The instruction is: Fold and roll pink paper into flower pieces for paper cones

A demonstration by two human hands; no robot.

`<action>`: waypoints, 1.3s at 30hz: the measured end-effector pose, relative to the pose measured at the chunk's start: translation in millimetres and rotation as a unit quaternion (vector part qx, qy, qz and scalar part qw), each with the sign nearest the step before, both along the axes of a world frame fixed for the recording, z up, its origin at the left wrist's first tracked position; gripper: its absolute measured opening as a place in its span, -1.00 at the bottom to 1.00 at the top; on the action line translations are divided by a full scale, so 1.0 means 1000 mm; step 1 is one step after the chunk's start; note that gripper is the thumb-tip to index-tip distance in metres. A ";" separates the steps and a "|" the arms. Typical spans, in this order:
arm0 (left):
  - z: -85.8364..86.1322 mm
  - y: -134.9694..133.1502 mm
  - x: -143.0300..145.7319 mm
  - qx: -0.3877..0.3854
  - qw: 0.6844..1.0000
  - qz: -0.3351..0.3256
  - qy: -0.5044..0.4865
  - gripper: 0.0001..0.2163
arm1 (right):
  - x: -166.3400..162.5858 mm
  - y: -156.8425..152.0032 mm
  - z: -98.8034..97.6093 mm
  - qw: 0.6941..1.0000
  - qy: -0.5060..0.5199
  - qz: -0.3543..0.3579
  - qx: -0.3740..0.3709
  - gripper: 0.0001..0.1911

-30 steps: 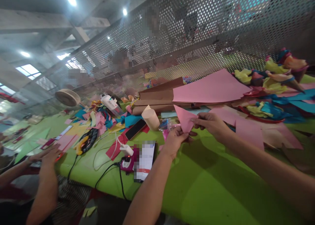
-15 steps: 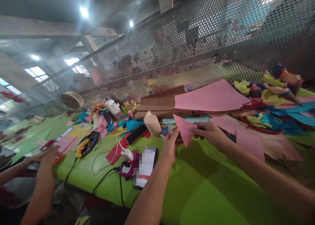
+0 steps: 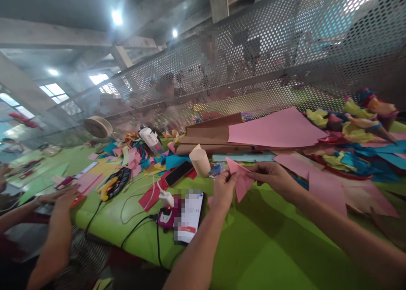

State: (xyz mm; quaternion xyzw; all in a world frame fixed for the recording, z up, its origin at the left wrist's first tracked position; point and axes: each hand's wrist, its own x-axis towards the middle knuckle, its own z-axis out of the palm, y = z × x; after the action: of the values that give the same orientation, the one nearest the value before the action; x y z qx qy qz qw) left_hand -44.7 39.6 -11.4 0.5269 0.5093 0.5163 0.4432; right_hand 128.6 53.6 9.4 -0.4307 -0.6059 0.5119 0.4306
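A small pointed piece of pink paper [image 3: 241, 181] is held up above the green table [image 3: 272, 243], stretched between my two hands. My left hand [image 3: 224, 187] pinches its left edge between thumb and fingers. On the opposite side, my right hand [image 3: 272, 176] grips the upper right corner with its fingertips. Just beyond my left hand stands a cream paper cylinder [image 3: 199, 162], with a crinkled clear wrapper [image 3: 217, 170] beside it. Behind the hands lie a large pink sheet [image 3: 275, 128] and brown folded paper [image 3: 215, 131].
A lit phone [image 3: 191, 216], a power strip [image 3: 168, 217] with cables, and a dark phone [image 3: 178, 173] lie left of my arm. A glue gun [image 3: 108, 189] and paper scraps are farther left, near another person's hands [image 3: 65, 197]. Paper cones [image 3: 377, 121] sit at right.
The pink paper has turned and dropped slightly, and my left thumb now lies over its face. My view has shifted a little, moving the scene right and down.
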 end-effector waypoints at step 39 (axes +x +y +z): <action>0.005 -0.011 0.005 -0.053 0.955 -0.219 0.192 -0.83 | 0.001 0.004 0.001 0.988 0.095 -0.116 0.023 -0.57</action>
State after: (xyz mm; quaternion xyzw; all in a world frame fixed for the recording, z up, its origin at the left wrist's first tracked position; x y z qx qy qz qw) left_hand -40.1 28.8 -6.5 0.6904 0.4835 0.2684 0.4664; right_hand 129.6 57.3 10.0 -0.4371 -0.5200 0.4828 0.5527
